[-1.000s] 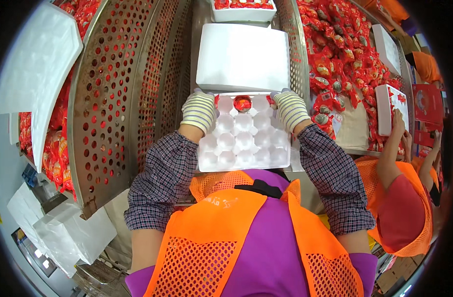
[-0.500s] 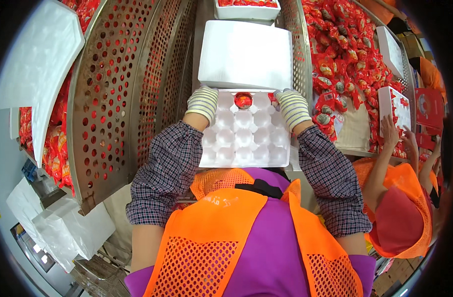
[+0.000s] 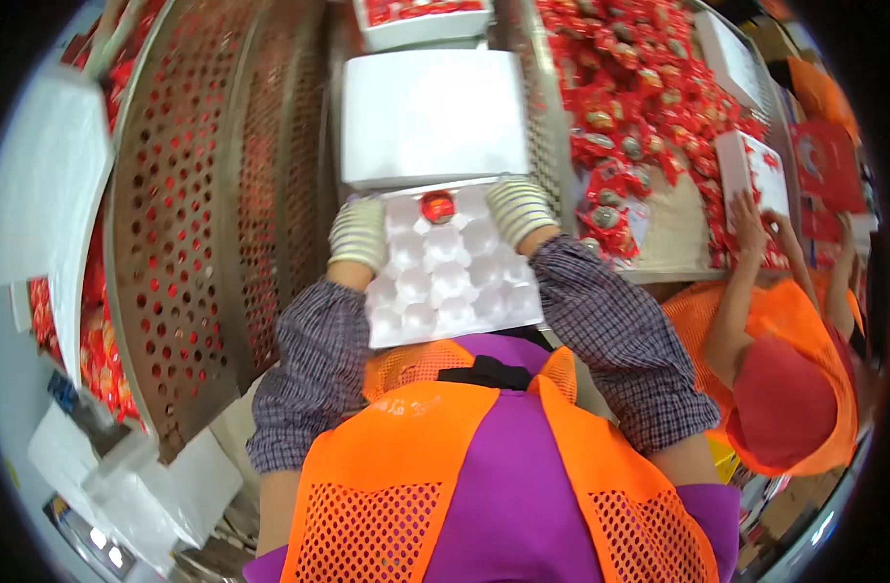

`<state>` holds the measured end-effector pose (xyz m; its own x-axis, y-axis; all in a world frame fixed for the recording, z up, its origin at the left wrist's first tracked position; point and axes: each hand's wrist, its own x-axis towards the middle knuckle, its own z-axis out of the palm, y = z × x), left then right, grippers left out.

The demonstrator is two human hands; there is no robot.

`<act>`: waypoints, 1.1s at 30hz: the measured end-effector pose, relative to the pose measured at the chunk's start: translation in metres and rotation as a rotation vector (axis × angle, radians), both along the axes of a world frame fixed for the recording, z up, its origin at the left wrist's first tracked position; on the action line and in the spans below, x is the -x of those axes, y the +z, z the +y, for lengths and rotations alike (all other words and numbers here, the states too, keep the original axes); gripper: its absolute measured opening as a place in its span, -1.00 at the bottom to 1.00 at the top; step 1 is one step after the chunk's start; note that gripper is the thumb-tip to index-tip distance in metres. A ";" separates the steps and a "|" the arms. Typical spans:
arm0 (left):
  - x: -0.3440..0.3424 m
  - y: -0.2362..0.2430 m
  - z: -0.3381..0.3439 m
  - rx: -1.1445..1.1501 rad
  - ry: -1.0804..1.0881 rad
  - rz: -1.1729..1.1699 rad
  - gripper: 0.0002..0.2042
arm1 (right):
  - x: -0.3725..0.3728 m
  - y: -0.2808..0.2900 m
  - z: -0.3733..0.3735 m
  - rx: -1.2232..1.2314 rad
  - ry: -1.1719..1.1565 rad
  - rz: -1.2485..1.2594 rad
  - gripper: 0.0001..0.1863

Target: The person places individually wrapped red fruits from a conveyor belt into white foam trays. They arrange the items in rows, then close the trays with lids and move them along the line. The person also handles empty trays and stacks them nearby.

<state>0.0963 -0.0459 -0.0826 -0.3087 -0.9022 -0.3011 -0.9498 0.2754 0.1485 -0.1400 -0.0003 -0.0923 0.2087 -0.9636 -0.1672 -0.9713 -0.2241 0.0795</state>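
Observation:
A white foam tray with rows of round hollows lies before me, turned a little. One red-wrapped round packet sits in a hollow of its far row; the other hollows in sight hold nothing. My left hand, in a striped knit glove, is closed on the tray's far left edge. At the far right corner, my right hand, gloved alike, is closed over the rim. Both sets of fingertips are partly hidden, and whatever lies under the right palm cannot be seen.
A stack of white foam sheets stands just beyond the tray, with a filled white box behind it. Perforated metal walls flank me. Red packets fill the right-hand bin. A co-worker's hand touches another white tray.
The tray and both my hands have shifted left in view, and the tray has turned slightly. A red packet seen beside my right hand is now hidden. The view has moved too.

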 end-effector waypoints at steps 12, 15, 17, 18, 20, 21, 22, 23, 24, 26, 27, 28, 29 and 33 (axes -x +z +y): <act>0.018 0.004 0.006 0.021 -0.094 -0.154 -0.85 | 0.010 0.006 0.005 -0.032 -0.065 -0.205 -0.79; 0.005 0.002 0.006 0.010 -0.043 -0.089 -0.81 | 0.044 0.022 0.008 0.096 -0.106 -0.556 -0.79; 0.012 0.025 0.022 0.287 -0.026 0.022 -0.78 | 0.082 0.051 0.010 0.272 -0.105 -0.780 -0.80; 0.027 0.037 0.019 0.341 -0.022 0.188 -0.75 | 0.113 0.049 0.014 0.363 -0.300 -0.967 -0.81; 0.075 0.069 0.018 0.307 -0.024 0.522 -0.72 | 0.185 0.041 0.012 0.454 -0.608 -1.064 -0.81; 0.108 0.071 0.017 0.199 -0.018 0.820 -0.72 | 0.240 0.008 0.018 0.409 -0.686 -0.797 -0.81; 0.138 0.067 0.020 -0.311 0.184 1.170 -0.73 | 0.274 -0.010 0.023 0.274 -0.779 -0.665 -0.78; 0.176 0.088 0.023 -0.558 0.162 1.264 -0.69 | 0.297 -0.024 0.026 0.133 -0.863 -0.535 -0.75; 0.206 0.091 0.025 -0.786 0.213 1.346 -0.63 | 0.303 -0.035 0.023 0.074 -0.924 -0.734 -0.71; 0.262 0.043 0.019 -1.253 0.263 1.654 -0.55 | 0.335 -0.091 0.034 -0.023 -0.926 -1.143 -0.62; 0.289 0.010 0.012 -1.309 0.548 1.664 -0.48 | 0.331 -0.096 0.030 -0.024 -0.771 -0.690 -0.60; 0.317 0.003 0.003 -1.153 0.803 1.421 -0.40 | 0.321 -0.091 0.028 -0.038 -0.785 -0.633 -0.58; 0.332 -0.017 -0.007 -1.076 0.908 1.427 -0.46 | 0.306 -0.074 0.023 -0.051 -0.793 -0.575 -0.55; 0.377 -0.067 -0.043 -0.942 0.998 1.180 -0.54 | 0.295 -0.059 0.025 -0.318 -0.854 -0.351 -0.40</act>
